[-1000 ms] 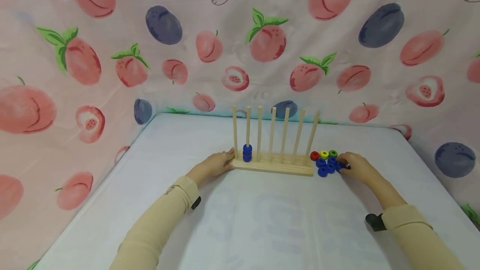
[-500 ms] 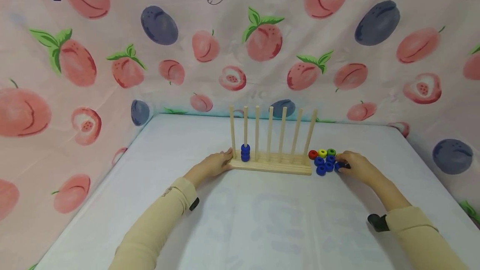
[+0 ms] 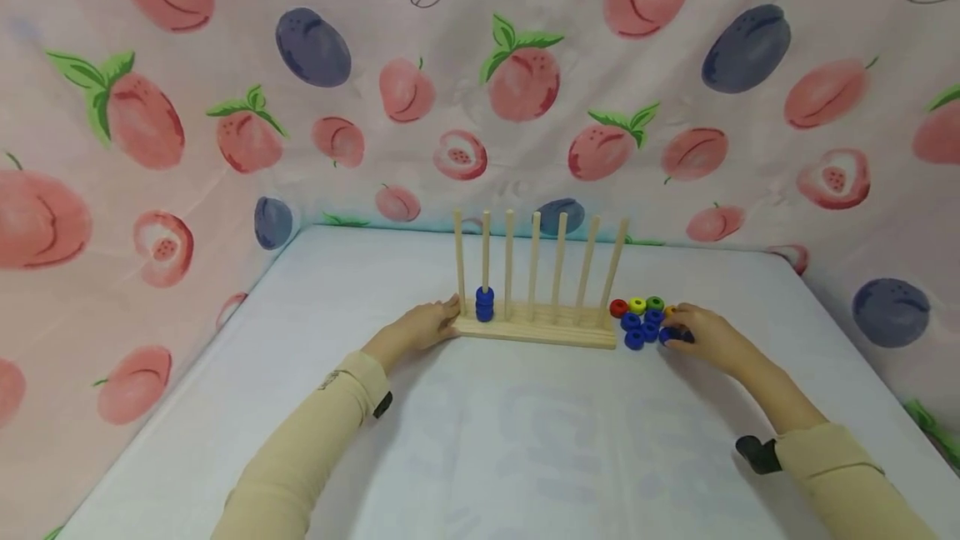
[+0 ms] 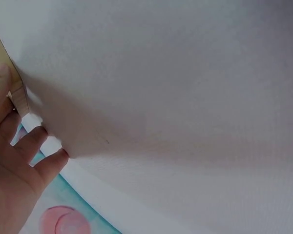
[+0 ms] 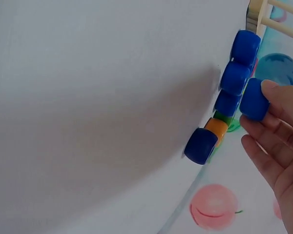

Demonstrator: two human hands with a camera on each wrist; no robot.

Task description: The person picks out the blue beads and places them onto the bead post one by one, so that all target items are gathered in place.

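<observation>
A wooden bead rack [image 3: 536, 332] with a row of upright pegs stands on the table. Several blue beads [image 3: 484, 305] are stacked on its second peg from the left. My left hand [image 3: 426, 327] holds the left end of the base; in the left wrist view its thumb lies along the wood and the other fingers spread beyond the end. Right of the rack, my right hand [image 3: 708, 338] pinches a blue bead [image 5: 254, 100] between thumb and fingers. In the right wrist view, that bead appears apart from the loose row, and a dark blue bead [image 5: 201, 146] sits nearby.
Loose beads lie by the rack's right end: red [image 3: 618, 307], yellow [image 3: 637, 305], green [image 3: 655, 304], orange [image 5: 217, 130] and several blue ones [image 3: 634, 339]. A white cloth [image 3: 525, 440] covers the table. Fruit-printed fabric [image 3: 465, 65] rises behind and at the sides.
The whole head view has shifted slightly left. Against the rack, the left hand stays put; the right hand remains at the loose beads, with little visible movement.
</observation>
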